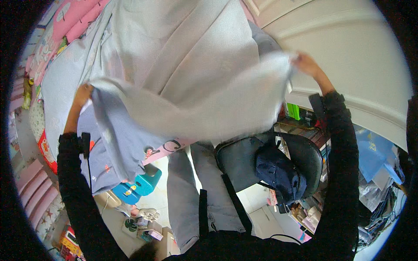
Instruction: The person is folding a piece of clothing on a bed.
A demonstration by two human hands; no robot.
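A large pale blanket (196, 107) is stretched between my two hands, its raised near edge sagging in the middle and blurred by motion. My left hand (83, 94) grips one corner at the left. At the upper right, my right hand (306, 64) is closed on the other end of the same edge. The rest of the pale cloth spreads over the bed beyond, in long folds. Below the left part of the raised edge hangs a lavender cloth (130, 143) with small printed figures, and a pink strip with dark print shows beside it.
A black chair (240, 163) with a dark blue bag (277, 173) on it stands right of my legs. White cabinet doors (343, 49) rise at the right. Teal and blue plastic stools (147, 179) are at lower left. Pink bedding (76, 19) lies at the far left.
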